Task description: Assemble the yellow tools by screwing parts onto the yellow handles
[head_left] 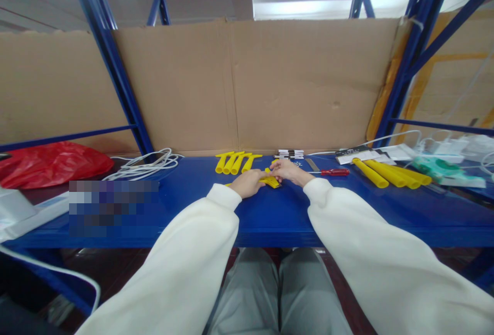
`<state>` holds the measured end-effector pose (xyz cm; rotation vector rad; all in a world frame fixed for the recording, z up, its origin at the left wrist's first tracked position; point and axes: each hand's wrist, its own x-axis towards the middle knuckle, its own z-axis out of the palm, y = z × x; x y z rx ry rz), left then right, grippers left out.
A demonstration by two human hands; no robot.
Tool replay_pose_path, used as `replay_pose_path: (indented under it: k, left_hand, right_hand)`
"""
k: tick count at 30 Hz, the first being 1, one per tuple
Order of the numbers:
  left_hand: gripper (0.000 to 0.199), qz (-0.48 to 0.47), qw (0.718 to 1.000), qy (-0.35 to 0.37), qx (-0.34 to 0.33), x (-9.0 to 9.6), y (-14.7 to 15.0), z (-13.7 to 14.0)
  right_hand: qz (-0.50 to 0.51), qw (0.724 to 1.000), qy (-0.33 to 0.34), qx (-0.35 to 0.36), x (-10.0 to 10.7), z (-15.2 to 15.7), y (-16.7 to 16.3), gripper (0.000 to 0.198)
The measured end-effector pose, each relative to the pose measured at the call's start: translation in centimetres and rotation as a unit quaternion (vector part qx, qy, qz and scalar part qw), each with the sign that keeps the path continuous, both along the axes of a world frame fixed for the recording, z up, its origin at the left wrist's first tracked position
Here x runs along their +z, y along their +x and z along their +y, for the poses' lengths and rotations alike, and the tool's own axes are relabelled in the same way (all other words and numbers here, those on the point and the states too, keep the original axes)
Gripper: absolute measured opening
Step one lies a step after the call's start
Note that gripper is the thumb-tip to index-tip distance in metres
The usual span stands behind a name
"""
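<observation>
Steadiness probably matters most here: the yellow plastic handle [272, 182] lies low over the front-middle of the blue counter [193, 211], between the two hands. The left hand [248, 183] is clamped on it, with a bit of yellow showing past each side of the grip. The right hand [287, 171] has its fingers bunched close together at the other end; whether they pinch the plastic or some tiny part, I cannot tell.

For fine work like this, the left grip should stay firm and close to the worked end, so the piece cannot roll or twist. Resting it on the counter would likely help too. The right fingertips should press lightly and squarely, leaving a clear sightline.

The small loose parts [297, 163] lie just beyond the right hand, easily scattered by a careless wrist. The red-handled screwdriver [335, 172] rests to its right, handy without needing a long reach. The T-shaped yellow pieces [231, 164] stand well clear behind the left hand.
</observation>
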<state>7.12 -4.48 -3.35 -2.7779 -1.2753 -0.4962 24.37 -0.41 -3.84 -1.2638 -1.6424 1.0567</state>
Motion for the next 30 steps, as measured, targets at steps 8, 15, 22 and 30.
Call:
replay_pose_path:
  k: [8,15,22,30]
  left_hand:
    - [0.027,0.01,0.999,0.03,-0.016,-0.4,-0.4,0.8]
    - [0.027,0.001,0.998,0.051,-0.034,0.0,-0.2,0.3]
    - [0.026,-0.012,0.998,0.049,-0.043,0.1,0.1,-0.2]
    - [0.04,0.014,1.0,0.01,-0.017,-0.2,0.3,-0.5]
  right_hand:
    - [0.038,0.974,0.141,-0.173,1.0,1.1,0.7,0.014]
    - [0.106,0.992,-0.018,-0.068,1.2,0.1,1.1,0.015]
    - [0.127,0.99,-0.056,-0.008,1.0,-0.6,1.1,0.017]
    - [0.134,0.99,-0.052,0.009,0.6,-0.5,1.2,0.016]
